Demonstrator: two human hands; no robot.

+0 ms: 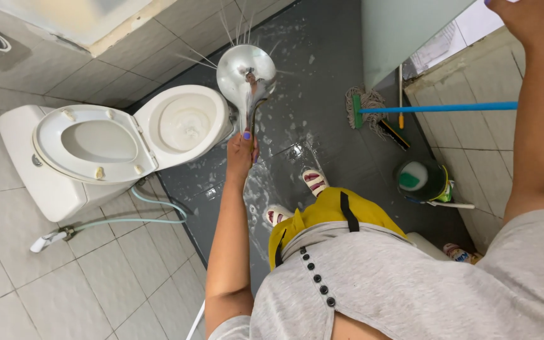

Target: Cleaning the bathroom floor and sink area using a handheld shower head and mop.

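My left hand [242, 151] grips the handle of a round chrome shower head [245, 72], and thin jets of water fan out from its face. The head is held over the dark wet floor [322, 56], just right of the white toilet bowl [184, 123], whose seat and lid [89, 141] are raised. My right hand [524, 16] is stretched out to the tiled wall at the top right, by a white sheet of paper [467, 31]. Its fingers run off the frame's edge. My feet in sandals [314, 181] stand on the foamy floor.
A mop with a blue handle [436, 108] and a stringy head [363, 104] leans by the wall. A dark bucket holding something green [420, 179] stands below it. A pale hose [127, 220] with a white sprayer [48, 239] hangs beside the toilet.
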